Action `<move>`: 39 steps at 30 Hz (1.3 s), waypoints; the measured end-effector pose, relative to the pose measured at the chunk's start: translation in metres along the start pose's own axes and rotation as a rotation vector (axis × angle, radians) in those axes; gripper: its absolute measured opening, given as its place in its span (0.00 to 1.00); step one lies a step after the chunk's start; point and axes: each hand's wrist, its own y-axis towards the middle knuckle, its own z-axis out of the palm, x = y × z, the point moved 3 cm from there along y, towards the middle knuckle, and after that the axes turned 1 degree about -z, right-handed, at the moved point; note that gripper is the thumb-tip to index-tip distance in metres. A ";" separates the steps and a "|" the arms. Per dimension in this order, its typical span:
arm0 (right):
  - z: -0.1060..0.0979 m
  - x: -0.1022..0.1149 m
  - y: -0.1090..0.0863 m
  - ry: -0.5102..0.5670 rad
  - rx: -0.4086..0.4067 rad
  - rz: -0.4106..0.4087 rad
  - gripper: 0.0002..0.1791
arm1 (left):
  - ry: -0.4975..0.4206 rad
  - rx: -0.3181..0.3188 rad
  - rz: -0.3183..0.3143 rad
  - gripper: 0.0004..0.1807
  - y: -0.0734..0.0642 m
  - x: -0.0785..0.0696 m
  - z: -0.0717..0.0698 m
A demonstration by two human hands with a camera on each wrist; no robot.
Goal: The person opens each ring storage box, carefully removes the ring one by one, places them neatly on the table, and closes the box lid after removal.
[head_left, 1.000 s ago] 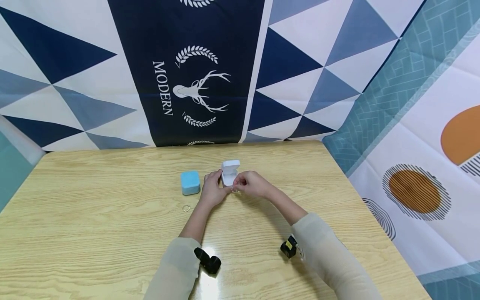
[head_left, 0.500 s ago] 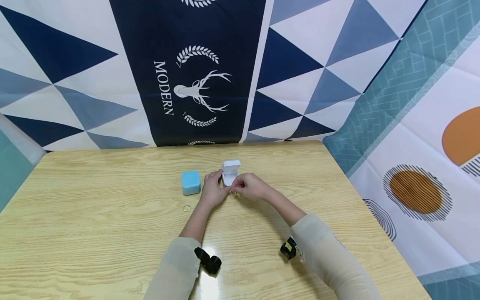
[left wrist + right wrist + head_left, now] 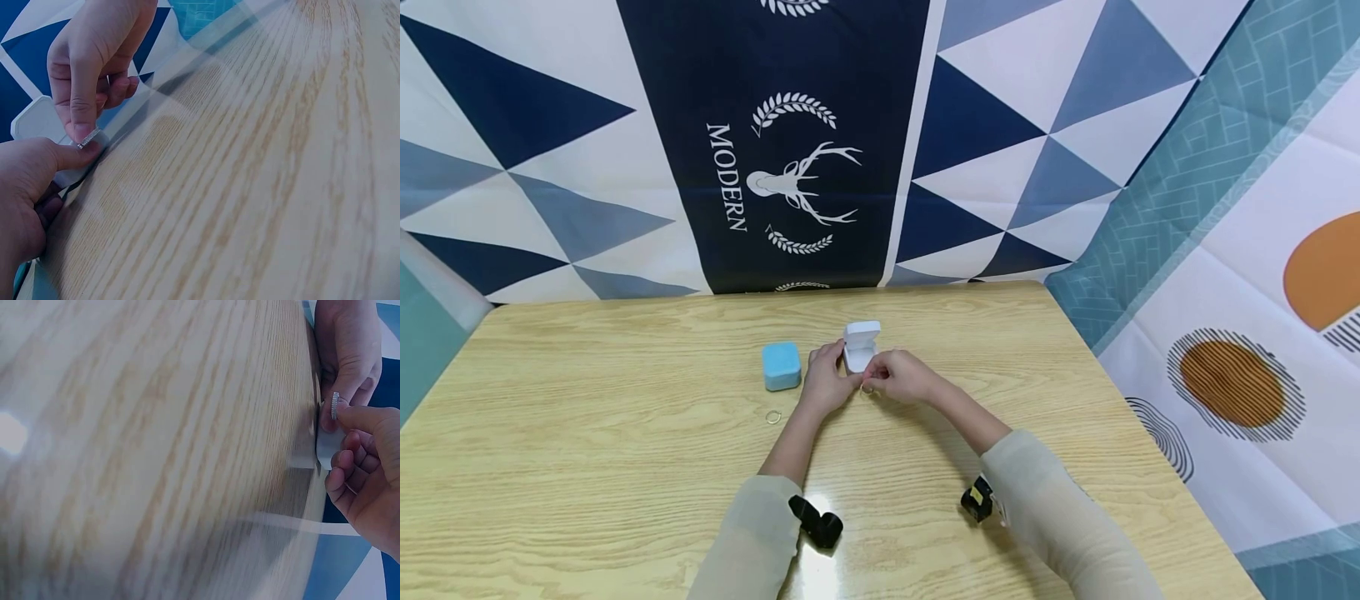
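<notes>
A small white ring box stands with its lid raised near the back of the table. My left hand grips it, fingers along its left side and thumb at its front. Just in front of the box, my right hand pinches a ring between thumb and fingertip. Its band looks gold in the head view, and a studded face shows in the right wrist view. The ring is close to my left thumb. Most of the box's lower part is hidden by the hands in the wrist views.
A closed light-blue box stands left of my left hand. A second gold ring lies on the wooden table in front of that box. Patterned cloth hangs behind the table's back edge, and more hangs at the right.
My right hand has shifted slightly toward me and to the left with the ring, away from the box's opening. The left hand keeps its place on the ring box.
</notes>
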 end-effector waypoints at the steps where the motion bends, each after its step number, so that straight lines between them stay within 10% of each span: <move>1: 0.000 0.000 0.000 0.002 -0.001 0.001 0.05 | -0.003 0.002 -0.005 0.39 0.000 0.000 0.000; 39: 0.010 -0.008 -0.007 -0.058 -0.092 0.014 0.06 | 0.001 0.016 -0.023 0.42 -0.002 -0.002 -0.001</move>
